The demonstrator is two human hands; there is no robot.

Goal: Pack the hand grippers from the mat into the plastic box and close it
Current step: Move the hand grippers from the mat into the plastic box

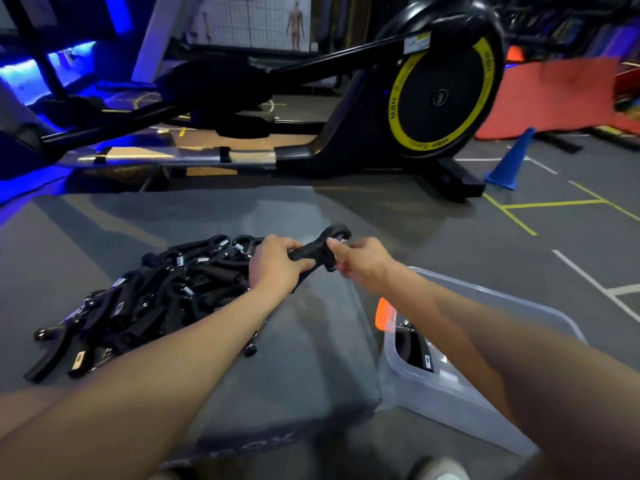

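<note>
Both the left hand (277, 259) and right hand (360, 259) hold one gripper (313, 249) above the mat (304, 341), the big pile (145, 299) still waits, and the open box (450, 393) looks nearly empty.

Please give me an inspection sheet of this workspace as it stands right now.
Surface: grey mat on gym floor.
Job's things: pile of hand grippers on the mat's left; one gripper held up; box open at the mat's right, at least one gripper inside; lid not seen.
Clutter: nothing seen.
Grippers: left hand and right hand both grip the held gripper.
Cables: nothing seen.
Surroundings: elliptical trainer behind the mat, blue cone, red mat, floor lines.
</note>
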